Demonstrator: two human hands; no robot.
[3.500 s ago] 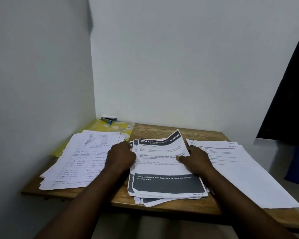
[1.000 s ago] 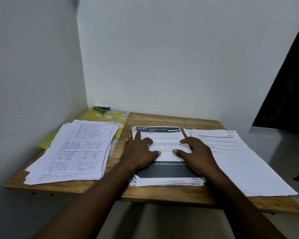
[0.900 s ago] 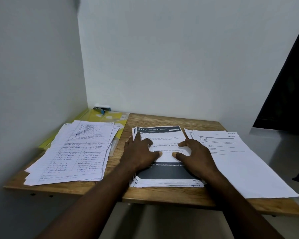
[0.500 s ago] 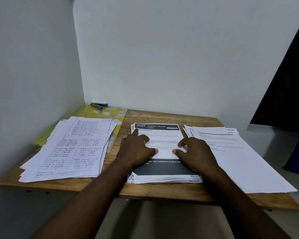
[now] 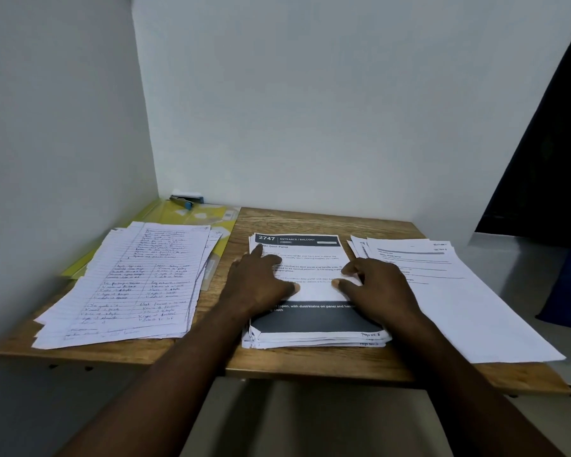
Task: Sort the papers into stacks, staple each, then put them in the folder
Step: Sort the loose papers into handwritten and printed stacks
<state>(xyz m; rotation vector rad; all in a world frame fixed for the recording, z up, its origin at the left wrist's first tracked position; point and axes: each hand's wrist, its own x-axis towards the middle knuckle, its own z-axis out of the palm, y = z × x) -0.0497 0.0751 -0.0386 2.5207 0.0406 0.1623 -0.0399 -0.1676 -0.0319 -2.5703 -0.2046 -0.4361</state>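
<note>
- since the earlier frames, the raised top sheet of the middle stack of printed white sheets with dark bands (image 5: 310,319) has been laid flat and the stack squared up.
- left hand (image 5: 261,285) and right hand (image 5: 376,288): both lie open, palms down, pressing on this stack and gripping nothing.
- risk: the lower sheets at the near edge, below both wrists, look slightly staggered. a staple driven now could miss a stray corner.
- risk: the blue and white stapler (image 5: 187,200) sits on the yellow plastic folder (image 5: 192,214), far beyond the left hand. a reach across could drag the fanned stack of handwritten lined sheets (image 5: 129,282), left of the left hand.
- risk: this handwritten stack overlaps the folder, so pulling the folder free would likely scatter it.
- risk: the plain white printed stack (image 5: 459,298), right of the right hand, reaches near the edge of the wooden table (image 5: 310,219). a forearm brush could push sheets off.
</note>
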